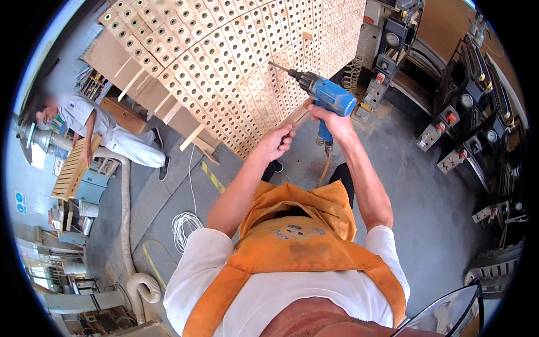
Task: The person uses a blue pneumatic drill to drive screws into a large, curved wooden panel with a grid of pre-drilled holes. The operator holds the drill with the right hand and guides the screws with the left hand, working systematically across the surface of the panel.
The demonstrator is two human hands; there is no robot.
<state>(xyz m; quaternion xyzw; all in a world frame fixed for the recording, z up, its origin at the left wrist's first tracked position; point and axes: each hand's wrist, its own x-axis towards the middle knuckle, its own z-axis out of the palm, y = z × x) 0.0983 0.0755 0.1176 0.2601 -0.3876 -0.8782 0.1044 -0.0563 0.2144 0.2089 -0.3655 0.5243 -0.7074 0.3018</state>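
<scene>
In my right hand (332, 120) is a blue pneumatic drill (334, 95), my fingers wrapped round its grip. A hose (324, 169) hangs from the bottom of the handle. The drill's long thin bit (279, 67) points up and left, over rows of small pale wooden blocks (208, 64); I cannot tell whether its tip touches one. Many blocks have a dark-centred round hole, several with a metallic ring. My left hand (275, 144) is closed, fingers curled, near the front edge of the blocks. What it holds, if anything, is hidden.
One loose wooden piece (307, 35) lies on the blocks. Wooden strips (192, 137) jut out at the left. Coiled white cable (185, 227) and a flexible duct (126, 219) lie on the floor. Another person (92, 123) holds a slatted wooden piece. Machinery with gauges (466, 101) stands at right.
</scene>
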